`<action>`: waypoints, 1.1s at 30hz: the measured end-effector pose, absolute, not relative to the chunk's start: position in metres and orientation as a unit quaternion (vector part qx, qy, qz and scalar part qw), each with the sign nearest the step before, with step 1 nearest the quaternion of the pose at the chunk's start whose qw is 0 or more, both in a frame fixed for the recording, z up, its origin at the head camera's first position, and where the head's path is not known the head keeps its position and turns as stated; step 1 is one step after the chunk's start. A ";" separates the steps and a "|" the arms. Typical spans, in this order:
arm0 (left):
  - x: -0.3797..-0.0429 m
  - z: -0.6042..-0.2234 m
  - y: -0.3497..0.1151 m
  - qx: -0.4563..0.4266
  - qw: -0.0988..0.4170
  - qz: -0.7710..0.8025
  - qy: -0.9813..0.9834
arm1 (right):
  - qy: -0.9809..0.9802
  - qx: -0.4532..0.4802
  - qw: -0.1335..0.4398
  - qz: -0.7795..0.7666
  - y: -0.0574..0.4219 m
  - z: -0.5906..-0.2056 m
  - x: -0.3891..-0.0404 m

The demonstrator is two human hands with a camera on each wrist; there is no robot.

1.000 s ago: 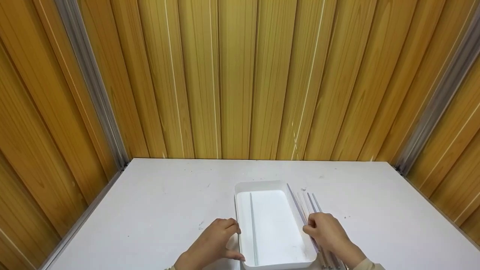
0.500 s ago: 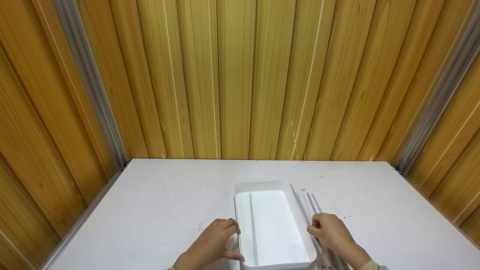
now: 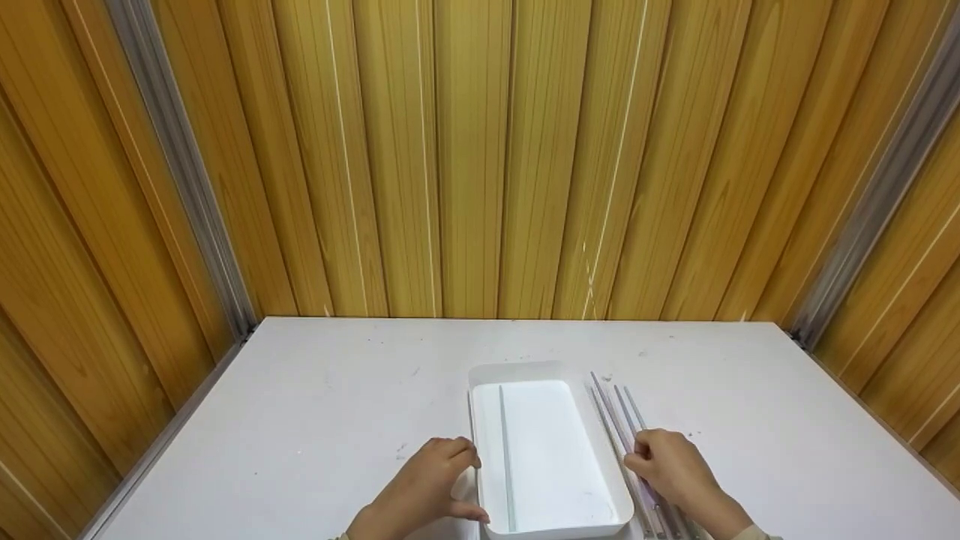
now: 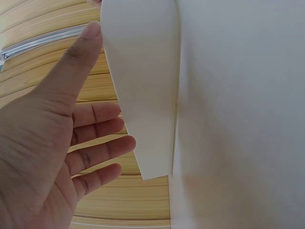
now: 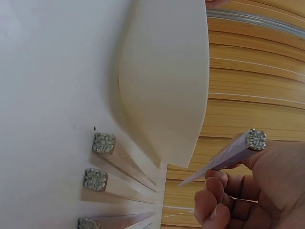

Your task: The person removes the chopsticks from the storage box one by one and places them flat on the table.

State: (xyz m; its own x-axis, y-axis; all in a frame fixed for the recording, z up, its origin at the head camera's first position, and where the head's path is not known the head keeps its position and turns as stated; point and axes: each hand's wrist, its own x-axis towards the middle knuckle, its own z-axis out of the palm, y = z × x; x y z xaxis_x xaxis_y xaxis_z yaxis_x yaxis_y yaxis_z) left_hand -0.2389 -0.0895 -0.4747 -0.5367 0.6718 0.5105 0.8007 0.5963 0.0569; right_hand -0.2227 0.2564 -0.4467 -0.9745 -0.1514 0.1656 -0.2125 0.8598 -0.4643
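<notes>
A white rectangular tray (image 3: 559, 450) sits on the table, with a thin pale green strip (image 3: 507, 457) running lengthwise inside it. My left hand (image 3: 429, 480) rests at the tray's left side; in the left wrist view, its thumb and loosely extended fingers lie along the outer wall (image 4: 143, 90). Above the table, right of the tray, my right hand (image 3: 671, 465) pinches a lavender chopstick (image 5: 224, 160) with a sparkly, jewelled end. Several more jewelled chopsticks (image 5: 121, 186) lie side by side on the table, partly hidden under the right hand in the head view.
The white table (image 3: 360, 390) extends around the tray. Wood-patterned panels (image 3: 472, 165) stand behind it and at both sides, with grey metal posts (image 3: 187, 150) in the corners.
My right hand has shifted right, carrying the lavender chopstick from the tray's right edge to over the other chopsticks. The left hand and tray have stayed put.
</notes>
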 end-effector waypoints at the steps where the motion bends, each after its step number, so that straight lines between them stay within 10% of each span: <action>1: -0.239 -0.475 -0.090 -0.426 0.225 -0.143 -0.864 | -0.963 0.091 0.062 0.246 0.257 -0.447 -0.223; 33: -0.238 -0.476 -0.090 -0.428 0.239 -0.147 -0.859 | -0.969 0.015 0.049 0.241 0.280 -0.458 -0.222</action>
State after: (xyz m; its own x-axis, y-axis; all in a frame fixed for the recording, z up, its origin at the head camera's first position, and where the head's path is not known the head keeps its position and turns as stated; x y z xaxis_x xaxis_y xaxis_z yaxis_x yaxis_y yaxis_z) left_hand -0.2380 -0.0898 -0.4757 -0.5198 0.6651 0.5362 0.8057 0.5904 0.0487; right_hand -0.2217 0.2802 -0.4579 -0.9948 -0.0054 0.1020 -0.0526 0.8829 -0.4666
